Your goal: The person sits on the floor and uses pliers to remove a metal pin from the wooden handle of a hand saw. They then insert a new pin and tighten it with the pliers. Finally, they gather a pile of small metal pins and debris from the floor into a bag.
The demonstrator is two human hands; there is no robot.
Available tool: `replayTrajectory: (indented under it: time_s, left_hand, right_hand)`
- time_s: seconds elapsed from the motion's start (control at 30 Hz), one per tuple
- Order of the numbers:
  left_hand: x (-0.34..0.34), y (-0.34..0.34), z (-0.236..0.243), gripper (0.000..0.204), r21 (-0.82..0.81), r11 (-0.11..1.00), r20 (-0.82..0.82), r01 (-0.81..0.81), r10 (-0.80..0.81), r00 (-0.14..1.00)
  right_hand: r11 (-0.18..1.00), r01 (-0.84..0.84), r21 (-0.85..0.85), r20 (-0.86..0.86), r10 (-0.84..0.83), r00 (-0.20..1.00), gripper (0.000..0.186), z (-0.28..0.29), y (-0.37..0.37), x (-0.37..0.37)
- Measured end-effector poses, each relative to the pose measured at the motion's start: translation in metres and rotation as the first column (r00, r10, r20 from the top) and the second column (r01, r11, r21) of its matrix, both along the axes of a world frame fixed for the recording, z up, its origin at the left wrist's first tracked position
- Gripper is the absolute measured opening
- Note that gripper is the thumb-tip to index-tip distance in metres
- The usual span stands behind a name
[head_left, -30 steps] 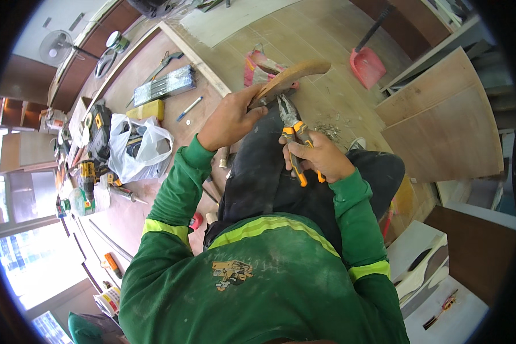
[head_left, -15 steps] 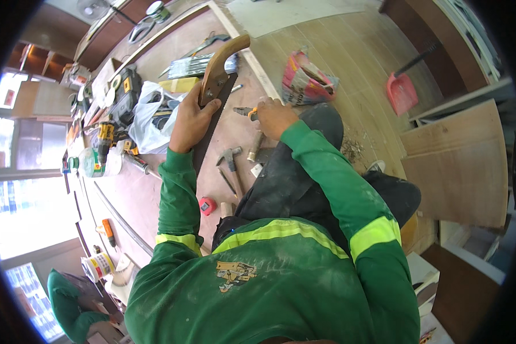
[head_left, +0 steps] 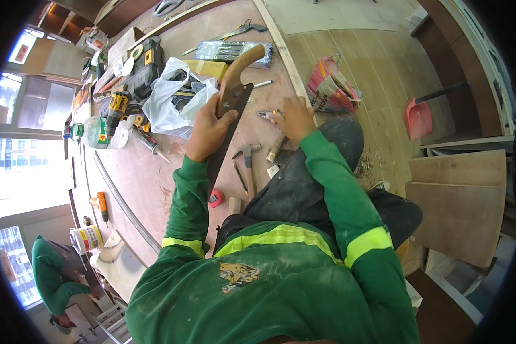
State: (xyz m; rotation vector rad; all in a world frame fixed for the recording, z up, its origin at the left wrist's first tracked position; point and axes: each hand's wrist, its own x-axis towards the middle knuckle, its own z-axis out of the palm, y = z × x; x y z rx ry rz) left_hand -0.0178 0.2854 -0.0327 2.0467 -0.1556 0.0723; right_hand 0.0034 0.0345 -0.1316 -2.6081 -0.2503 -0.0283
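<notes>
My left hand [head_left: 210,133] is closed around a handsaw at the lower end of its curved wooden handle [head_left: 233,80]. The dark toothed blade [head_left: 228,135] runs down toward me, partly behind my wrist. To its right, my right hand [head_left: 296,119] has its fingers bent over a pair of pliers [head_left: 265,116]; the metal jaws point left, and the palm hides most of the grips. Whether the pliers rest on the board cannot be made out. Below the hands lie a claw hammer [head_left: 247,163], a thin dark pencil-like stick [head_left: 239,176] and a red tape measure [head_left: 215,198].
On the framed board [head_left: 155,183], a white plastic bag [head_left: 178,103], a yellow box [head_left: 207,69] and a yellow drill [head_left: 118,109] stand left. A printed sack [head_left: 332,86] and red dustpan [head_left: 418,119] are on the floor right. Another person [head_left: 54,275] is at lower left.
My view has swung, so most things sit farther right in the picture. The saw has turned to show more of its blade. My right hand with the pliers has come slightly nearer the hammer.
</notes>
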Motion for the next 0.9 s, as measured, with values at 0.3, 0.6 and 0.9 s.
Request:
replayTrajectory:
  time_s: [0.3, 0.6, 0.9]
  left_hand:
    - [-0.005, -0.061, 0.015, 0.04, 0.136, 0.988, 0.048, 0.069, -0.076, 0.996]
    - [-0.007, -0.079, 0.016, 0.041, 0.145, 0.985, 0.069, 0.097, -0.108, 0.992]
    - [-0.006, -0.079, 0.02, 0.04, 0.105, 0.989, 0.089, 0.103, -0.113, 0.99]
  right_hand:
    - [0.175, 0.481, 0.859, -0.509, 0.196, 0.838, 0.032, 0.088, 0.009, -0.025]
    - [0.534, 0.018, 0.845, 0.018, -0.062, 0.998, 0.03, 0.091, -0.01, -0.057]
    - [0.586, 0.045, 0.809, -0.026, -0.041, 0.999, 0.034, 0.104, -0.019, -0.08]
